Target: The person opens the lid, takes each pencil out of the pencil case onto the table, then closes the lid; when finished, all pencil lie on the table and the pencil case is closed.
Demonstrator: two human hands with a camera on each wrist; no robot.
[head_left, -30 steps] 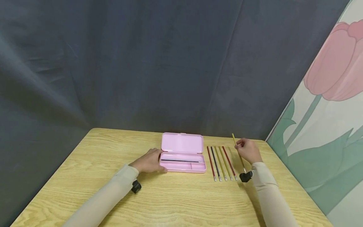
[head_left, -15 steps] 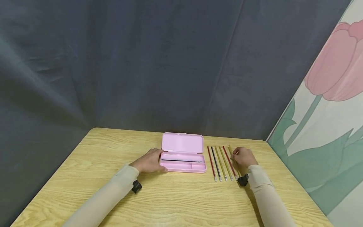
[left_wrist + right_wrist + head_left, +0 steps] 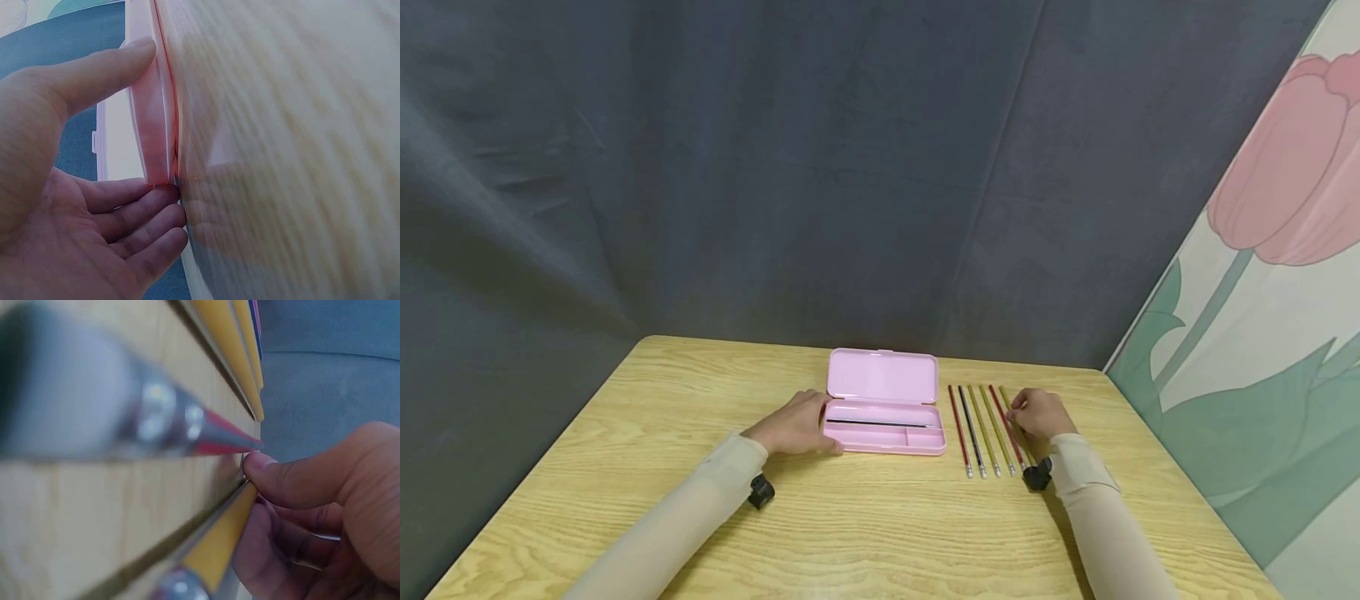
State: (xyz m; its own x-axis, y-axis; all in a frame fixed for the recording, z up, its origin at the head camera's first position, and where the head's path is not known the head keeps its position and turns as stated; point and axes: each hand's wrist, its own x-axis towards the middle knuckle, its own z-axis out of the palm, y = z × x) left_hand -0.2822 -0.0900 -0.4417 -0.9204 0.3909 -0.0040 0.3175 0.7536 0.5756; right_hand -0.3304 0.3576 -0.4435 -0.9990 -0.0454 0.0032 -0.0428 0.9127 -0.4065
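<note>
1. Pinched by the right hand (image 3: 1039,414) is a yellow pencil (image 3: 225,539), beside the red one (image 3: 1015,446).
2. Its middle is hidden by fingers.
3. The box (image 3: 880,412) is held by the left hand (image 3: 793,424), thumb in front.

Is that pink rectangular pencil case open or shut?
Open. The pink rectangular pencil case has its lid folded back, showing a dark pencil inside.

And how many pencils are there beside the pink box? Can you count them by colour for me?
Red pencils: 2
Dark blue pencil: 1
Yellow pencils: 3, one of them at the right hand's fingertips
Total: 6
</note>
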